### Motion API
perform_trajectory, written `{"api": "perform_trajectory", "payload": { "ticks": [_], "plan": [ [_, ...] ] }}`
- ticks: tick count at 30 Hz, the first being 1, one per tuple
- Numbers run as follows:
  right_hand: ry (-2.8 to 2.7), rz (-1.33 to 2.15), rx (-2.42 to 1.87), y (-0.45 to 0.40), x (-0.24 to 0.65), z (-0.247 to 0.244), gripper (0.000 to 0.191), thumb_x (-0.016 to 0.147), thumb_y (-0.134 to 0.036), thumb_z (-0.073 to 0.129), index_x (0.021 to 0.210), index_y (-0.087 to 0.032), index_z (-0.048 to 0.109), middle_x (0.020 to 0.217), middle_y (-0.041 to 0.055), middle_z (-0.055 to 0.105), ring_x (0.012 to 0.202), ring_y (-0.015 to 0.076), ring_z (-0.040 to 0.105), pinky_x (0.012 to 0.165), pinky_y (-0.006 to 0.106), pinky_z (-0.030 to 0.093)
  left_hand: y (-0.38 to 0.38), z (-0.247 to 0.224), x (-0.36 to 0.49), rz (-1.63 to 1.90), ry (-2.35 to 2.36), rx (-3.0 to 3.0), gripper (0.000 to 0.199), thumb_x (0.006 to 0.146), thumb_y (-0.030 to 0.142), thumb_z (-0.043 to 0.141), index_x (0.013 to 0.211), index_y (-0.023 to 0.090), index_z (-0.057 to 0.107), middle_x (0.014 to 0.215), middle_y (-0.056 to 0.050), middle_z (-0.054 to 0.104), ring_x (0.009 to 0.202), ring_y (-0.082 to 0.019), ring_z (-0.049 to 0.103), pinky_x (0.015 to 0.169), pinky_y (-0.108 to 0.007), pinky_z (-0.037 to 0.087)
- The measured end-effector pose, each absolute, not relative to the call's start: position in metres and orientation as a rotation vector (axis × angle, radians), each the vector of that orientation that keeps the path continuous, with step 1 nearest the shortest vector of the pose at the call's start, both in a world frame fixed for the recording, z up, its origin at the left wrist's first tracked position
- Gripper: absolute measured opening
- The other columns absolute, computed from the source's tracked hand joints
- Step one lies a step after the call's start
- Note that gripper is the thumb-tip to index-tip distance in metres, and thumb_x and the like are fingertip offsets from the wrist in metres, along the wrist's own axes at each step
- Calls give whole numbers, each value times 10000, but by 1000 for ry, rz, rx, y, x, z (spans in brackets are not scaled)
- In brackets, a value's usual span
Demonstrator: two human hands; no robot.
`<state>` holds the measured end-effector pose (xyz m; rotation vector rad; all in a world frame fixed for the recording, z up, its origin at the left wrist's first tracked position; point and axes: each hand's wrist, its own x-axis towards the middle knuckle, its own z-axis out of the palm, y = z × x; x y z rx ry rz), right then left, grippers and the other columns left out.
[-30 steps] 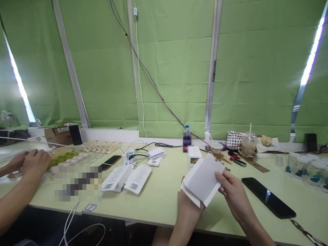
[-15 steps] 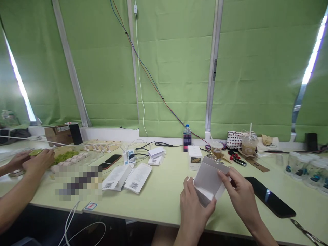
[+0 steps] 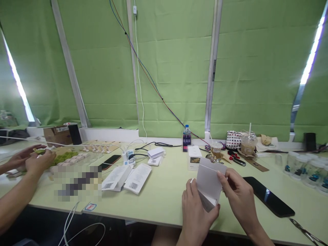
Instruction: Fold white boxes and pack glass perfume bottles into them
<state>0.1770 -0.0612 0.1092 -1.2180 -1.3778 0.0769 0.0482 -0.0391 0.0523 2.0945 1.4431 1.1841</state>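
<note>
Above the front of the table I hold a small white cardboard box (image 3: 209, 179), its flap standing up and its inside facing me. My left hand (image 3: 196, 208) wraps round the lower left of the box, thumb at its bottom edge. At the upper right, my right hand (image 3: 238, 198) pinches the side of the flap between thumb and fingers. Just behind stands a closed white box (image 3: 194, 158) with a picture on its front. Flattened white cartons (image 3: 138, 178) with barcodes lie to the left.
At the far left a co-worker's hands (image 3: 38, 159) handle a small green item by rows of green and pink pieces. A black phone (image 3: 269, 196) and metal pliers (image 3: 306, 232) lie at right. Drink cups (image 3: 248, 145), a bottle (image 3: 187, 139) and clear jars (image 3: 314, 172) stand farther back.
The box has turned slightly in my hands, so its opening looks narrower and its flap more upright. My left hand has shifted a little to the right. The co-worker's hands have moved slightly.
</note>
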Motion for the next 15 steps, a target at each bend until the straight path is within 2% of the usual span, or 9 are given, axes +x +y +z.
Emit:
{"api": "perform_trajectory", "payload": {
  "ticks": [9, 15],
  "plan": [
    [-1358, 141, -1176, -62, 177, 111, 300, 898, -433, 502, 696, -211, 509, 673, -16, 528, 478, 108, 438, 468, 219, 375, -43, 57, 49, 1192, 1494, 2073, 670, 637, 345, 669, 1242, 180, 431, 1242, -129, 501, 1088, -318, 533, 907, -382, 411],
    [-1351, 158, -1171, -62, 178, 111, 296, 891, -437, 511, 699, -212, 501, 697, -16, 533, 474, 105, 454, 474, 221, 387, -41, 56, 49, 1237, 1426, 2032, 639, 648, 340, 669, 1218, 166, 441, 1228, -143, 503, 1110, -327, 521, 884, -378, 432]
  ]
}}
